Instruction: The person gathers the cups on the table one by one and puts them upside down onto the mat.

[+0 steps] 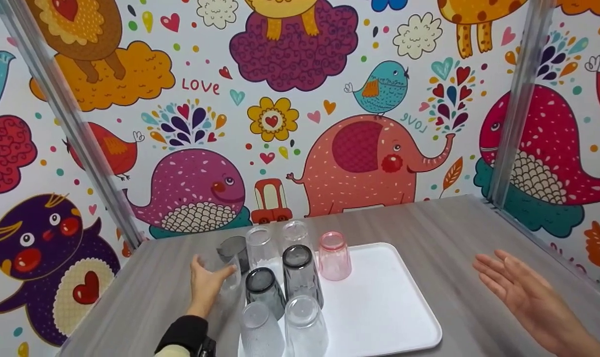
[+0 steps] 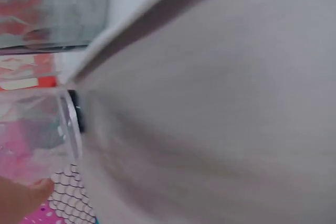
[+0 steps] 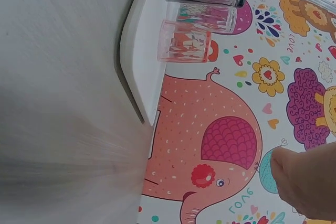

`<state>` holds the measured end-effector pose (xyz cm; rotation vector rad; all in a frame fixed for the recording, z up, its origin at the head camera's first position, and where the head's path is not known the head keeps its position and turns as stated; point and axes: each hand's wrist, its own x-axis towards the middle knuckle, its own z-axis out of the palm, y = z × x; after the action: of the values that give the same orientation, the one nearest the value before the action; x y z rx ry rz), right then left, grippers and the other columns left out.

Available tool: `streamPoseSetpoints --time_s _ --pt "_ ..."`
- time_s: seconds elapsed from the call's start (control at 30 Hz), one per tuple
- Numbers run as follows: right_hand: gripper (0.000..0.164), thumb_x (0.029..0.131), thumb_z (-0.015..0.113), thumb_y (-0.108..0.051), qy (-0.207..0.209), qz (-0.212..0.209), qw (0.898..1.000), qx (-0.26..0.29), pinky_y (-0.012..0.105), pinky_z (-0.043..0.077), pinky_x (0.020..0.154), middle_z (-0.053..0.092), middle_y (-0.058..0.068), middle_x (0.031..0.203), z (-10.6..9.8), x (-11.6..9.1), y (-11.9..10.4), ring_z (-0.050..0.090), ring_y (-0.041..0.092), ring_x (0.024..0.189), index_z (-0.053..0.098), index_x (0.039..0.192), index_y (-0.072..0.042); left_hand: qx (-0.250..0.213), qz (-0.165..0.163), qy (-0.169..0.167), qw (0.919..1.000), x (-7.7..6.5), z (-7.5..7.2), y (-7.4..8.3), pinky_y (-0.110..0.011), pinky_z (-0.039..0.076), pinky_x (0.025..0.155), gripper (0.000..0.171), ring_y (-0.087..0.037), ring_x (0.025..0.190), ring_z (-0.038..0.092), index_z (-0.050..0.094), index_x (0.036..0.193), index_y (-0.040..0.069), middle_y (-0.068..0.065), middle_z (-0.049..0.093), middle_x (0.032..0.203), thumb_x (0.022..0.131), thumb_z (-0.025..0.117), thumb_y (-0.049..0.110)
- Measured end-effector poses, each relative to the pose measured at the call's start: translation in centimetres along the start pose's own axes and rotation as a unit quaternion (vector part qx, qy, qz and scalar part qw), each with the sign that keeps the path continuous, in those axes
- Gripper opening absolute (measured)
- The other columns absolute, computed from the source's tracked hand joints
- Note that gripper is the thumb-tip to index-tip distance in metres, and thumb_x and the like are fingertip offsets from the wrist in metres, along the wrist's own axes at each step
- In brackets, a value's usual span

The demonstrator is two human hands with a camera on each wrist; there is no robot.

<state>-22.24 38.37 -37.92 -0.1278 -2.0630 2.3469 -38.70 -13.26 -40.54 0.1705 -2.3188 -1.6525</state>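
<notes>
My left hand [image 1: 205, 285] is at the left of the tray, thumb and fingers curved round a clear glass [image 1: 234, 280]. In the left wrist view the thumb [image 2: 37, 190] lies against that clear glass [image 2: 37, 129]. Just behind it stands a dark grey glass [image 1: 233, 250]. My right hand [image 1: 532, 297] hangs over the table's right side with straight fingers and holds nothing. On the white tray [image 1: 379, 297] stand upturned glasses: a pink glass [image 1: 335, 258], dark grey glasses [image 1: 302, 277] and several clear glasses [image 1: 305, 327].
The glasses crowd the left half of the tray. A grey wood-grain table [image 1: 458, 238] lies beneath. Behind rises a wall [image 1: 290, 109] printed with cartoon animals, with metal posts [image 1: 515, 109] at both corners.
</notes>
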Motion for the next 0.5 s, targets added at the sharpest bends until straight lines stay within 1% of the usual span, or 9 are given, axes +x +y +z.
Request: streamPoseSetpoints --time_s 0.1,0.2,0.27,0.33,0.4,0.47,0.5 --pt "0.080 0.096 0.029 -0.049 0.000 0.001 1.000 -0.005 0.021 0.036 0.094 -0.008 0.018 0.152 0.1 0.0 -0.1 0.051 -0.013 0.095 -0.028 0.140 -0.013 -0.060 0.003 0.025 0.9979 0.1 -0.5 2.4 -0.050 0.018 0.110 0.101 -0.041 0.133 0.018 0.002 0.143 -0.002 -0.029 0.015 0.146 0.074 0.073 0.018" --pt "0.080 0.095 0.029 -0.049 -0.003 0.004 1.000 -0.004 0.024 0.033 0.095 -0.009 0.018 0.152 0.3 0.2 -0.2 0.051 -0.012 0.095 -0.029 0.140 -0.014 -0.111 0.033 0.046 0.9922 -0.1 -0.9 5.2 -0.048 0.017 0.110 0.098 -0.037 0.134 0.018 0.006 0.143 0.002 -0.025 0.015 0.147 0.074 0.074 0.016" --pt "0.080 0.095 0.029 -0.049 -0.003 0.006 1.000 -0.001 0.024 0.034 0.095 -0.007 0.018 0.152 0.6 0.3 -0.2 0.051 -0.012 0.095 -0.028 0.140 -0.014 -0.136 0.055 0.047 0.9881 -0.3 -1.1 7.1 -0.049 0.018 0.110 0.096 -0.036 0.133 0.020 0.008 0.143 0.003 -0.023 0.017 0.146 0.074 0.074 0.014" --pt "0.080 0.095 0.030 -0.049 -0.005 0.007 1.000 0.002 0.024 0.036 0.095 -0.004 0.017 0.152 0.9 0.4 -0.3 0.052 -0.011 0.096 -0.026 0.141 -0.014 -0.159 0.074 0.038 0.9837 -0.8 -1.0 8.9 -0.048 0.021 0.109 0.094 -0.034 0.132 0.022 0.009 0.143 0.004 -0.021 0.019 0.146 0.074 0.073 0.013" --pt "0.078 0.096 0.029 -0.048 -0.011 0.003 1.000 0.007 0.022 0.038 0.095 0.007 0.013 0.151 1.3 0.5 -0.4 0.052 -0.009 0.099 -0.025 0.142 -0.014 -0.185 0.088 0.026 0.9784 -1.4 -0.7 10.6 -0.047 0.023 0.108 0.091 -0.033 0.130 0.023 0.011 0.143 0.004 -0.020 0.023 0.145 0.074 0.071 0.011" --pt "0.077 0.096 0.029 -0.046 -0.019 -0.007 1.000 0.015 0.021 0.041 0.094 0.026 0.004 0.144 1.8 0.5 -0.4 0.053 -0.007 0.101 -0.023 0.142 -0.013 -0.218 0.099 0.011 0.9709 -2.1 -0.1 12.1 -0.046 0.026 0.107 0.087 -0.031 0.129 0.026 0.014 0.142 0.003 -0.019 0.027 0.144 0.075 0.069 0.008" --pt "0.076 0.097 0.029 -0.045 -0.025 -0.014 0.999 0.020 0.020 0.042 0.092 0.035 -0.002 0.138 2.1 0.5 -0.5 0.053 -0.006 0.102 -0.022 0.143 -0.012 -0.238 0.102 0.002 0.9659 -2.6 0.3 12.8 -0.046 0.028 0.106 0.086 -0.031 0.127 0.028 0.016 0.141 0.002 -0.018 0.029 0.143 0.074 0.069 0.007"
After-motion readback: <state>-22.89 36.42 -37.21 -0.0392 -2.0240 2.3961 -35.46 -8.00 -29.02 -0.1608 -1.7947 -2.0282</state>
